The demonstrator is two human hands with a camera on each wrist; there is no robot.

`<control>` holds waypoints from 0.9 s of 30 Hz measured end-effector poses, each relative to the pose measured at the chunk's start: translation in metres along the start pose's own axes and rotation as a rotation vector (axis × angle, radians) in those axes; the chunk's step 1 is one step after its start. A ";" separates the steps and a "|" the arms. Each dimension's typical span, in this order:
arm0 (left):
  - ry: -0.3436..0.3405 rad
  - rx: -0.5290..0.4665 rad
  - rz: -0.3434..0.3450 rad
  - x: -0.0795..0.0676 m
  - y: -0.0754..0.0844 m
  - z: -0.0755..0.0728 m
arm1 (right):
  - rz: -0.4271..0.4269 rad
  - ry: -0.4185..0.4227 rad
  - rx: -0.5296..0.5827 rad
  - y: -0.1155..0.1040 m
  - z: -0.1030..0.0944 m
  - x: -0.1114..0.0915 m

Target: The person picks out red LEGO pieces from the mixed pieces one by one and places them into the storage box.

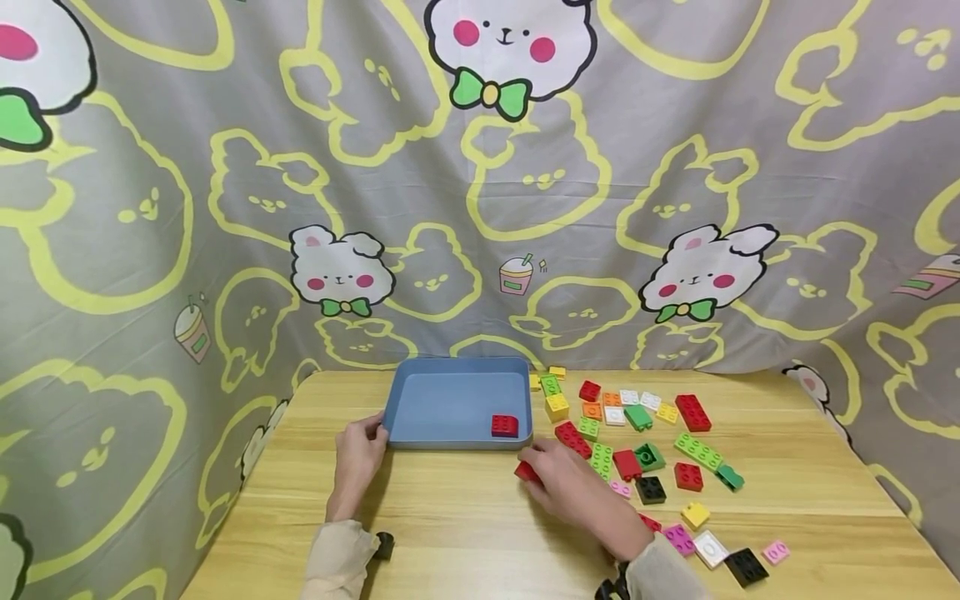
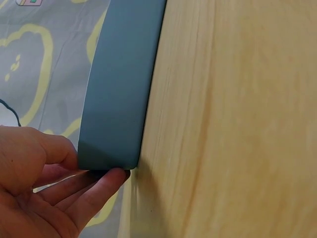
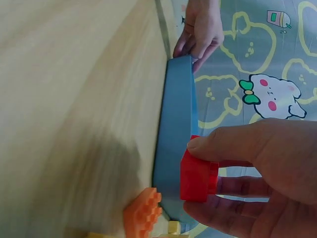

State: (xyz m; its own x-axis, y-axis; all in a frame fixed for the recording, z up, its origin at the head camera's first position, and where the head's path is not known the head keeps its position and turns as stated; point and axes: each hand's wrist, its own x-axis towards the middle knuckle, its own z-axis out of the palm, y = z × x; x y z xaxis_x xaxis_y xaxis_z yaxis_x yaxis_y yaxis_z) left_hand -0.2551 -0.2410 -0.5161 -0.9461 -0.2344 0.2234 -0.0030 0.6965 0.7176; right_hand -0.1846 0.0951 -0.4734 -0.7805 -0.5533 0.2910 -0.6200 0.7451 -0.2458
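Note:
A shallow blue tray (image 1: 457,408) lies at the back of the table, one red brick (image 1: 504,426) inside its front right corner. My left hand (image 1: 360,450) grips the tray's front left corner; in the left wrist view its fingers (image 2: 106,191) bend around the blue wall. Just off the front right corner, my right hand (image 1: 566,487) pinches another red toy brick (image 3: 195,173) between thumb and fingers. That brick has a sloped face, with its studs toward the palm in the right wrist view. In the head view the hand covers most of it.
Many loose bricks lie on the right of the table, among them a red one (image 1: 692,412), a lime green one (image 1: 698,451) and a black one (image 1: 746,567). A patterned grey curtain (image 1: 480,208) hangs behind the table and along its sides.

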 end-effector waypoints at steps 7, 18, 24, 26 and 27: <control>-0.001 0.003 -0.002 -0.001 -0.001 -0.001 | -0.002 -0.030 0.005 -0.005 -0.002 0.016; -0.029 -0.008 -0.013 0.001 -0.001 0.001 | -0.046 0.042 0.033 -0.004 0.001 0.042; -0.016 -0.004 -0.006 0.002 -0.002 0.001 | -0.066 0.056 0.043 -0.001 0.005 0.052; -0.017 -0.006 -0.003 0.002 -0.002 0.001 | -0.059 0.050 0.053 0.000 0.007 0.055; -0.018 -0.006 -0.003 0.001 -0.003 0.001 | -0.054 0.043 0.055 0.000 0.008 0.057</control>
State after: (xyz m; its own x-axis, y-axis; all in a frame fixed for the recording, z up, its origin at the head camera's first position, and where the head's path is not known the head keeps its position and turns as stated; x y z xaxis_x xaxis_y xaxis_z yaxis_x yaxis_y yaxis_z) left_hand -0.2565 -0.2429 -0.5181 -0.9518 -0.2243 0.2091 -0.0045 0.6919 0.7220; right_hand -0.2298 0.0608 -0.4639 -0.7423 -0.5747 0.3445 -0.6655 0.6922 -0.2791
